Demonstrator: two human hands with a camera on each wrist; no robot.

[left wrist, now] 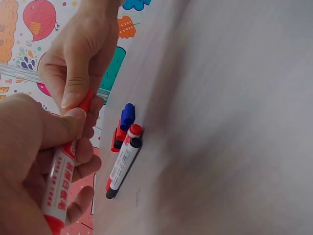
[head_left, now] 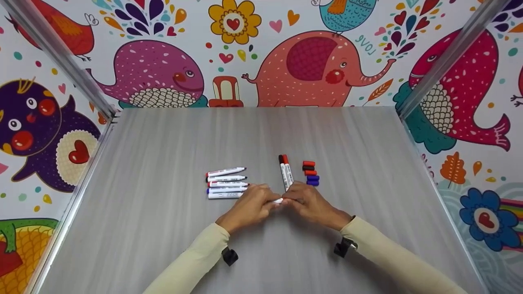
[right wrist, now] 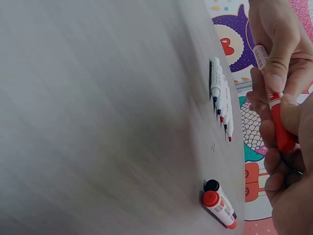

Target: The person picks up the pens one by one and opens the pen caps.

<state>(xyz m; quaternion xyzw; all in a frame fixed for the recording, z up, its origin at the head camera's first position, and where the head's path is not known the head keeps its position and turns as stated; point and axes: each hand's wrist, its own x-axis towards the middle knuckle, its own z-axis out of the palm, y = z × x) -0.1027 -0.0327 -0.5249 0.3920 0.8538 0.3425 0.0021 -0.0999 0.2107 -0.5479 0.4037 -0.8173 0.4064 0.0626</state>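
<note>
Both hands meet over the table around one white whiteboard marker (left wrist: 59, 188) with red lettering. My left hand (head_left: 256, 202) grips its barrel, the fingers curled round it. The red cap (right wrist: 282, 128) sits at the marker's other end, pinched between the thumb and fingers of my right hand (head_left: 309, 203). Just beyond the hands lie two capped markers, a black one (head_left: 282, 167) and a red one (head_left: 288, 173), side by side. Left of my left hand, several uncapped markers (head_left: 226, 178) lie in a row, tips pointing right.
Several loose caps in red, black and blue (head_left: 313, 178) lie in a short column right of the capped markers. The grey wood-grain table (head_left: 163, 143) runs back to a patterned wall (head_left: 229, 53), with metal posts (head_left: 449, 57) at the far corners.
</note>
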